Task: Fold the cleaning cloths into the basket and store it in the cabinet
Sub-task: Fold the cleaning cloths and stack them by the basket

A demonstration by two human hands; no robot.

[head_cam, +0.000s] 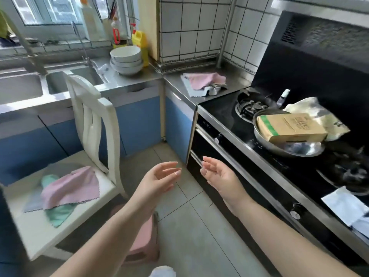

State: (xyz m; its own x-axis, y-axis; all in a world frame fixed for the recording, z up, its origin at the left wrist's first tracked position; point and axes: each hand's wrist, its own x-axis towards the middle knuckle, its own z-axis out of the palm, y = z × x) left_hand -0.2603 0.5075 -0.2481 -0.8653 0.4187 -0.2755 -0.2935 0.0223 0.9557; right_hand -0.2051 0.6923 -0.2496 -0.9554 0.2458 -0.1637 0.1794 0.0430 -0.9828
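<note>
Bright daylight from the window at upper left; soft focus throughout, edges bent and smeared.

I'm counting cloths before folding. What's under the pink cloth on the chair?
Under the pink cloth lie a green cloth and a pale blue-grey one, on the chair seat. Anything further beneath is covered.

One head-worn wide-angle view, looking forward and down; both forearms close below; worktop corner farther ahead.
</note>
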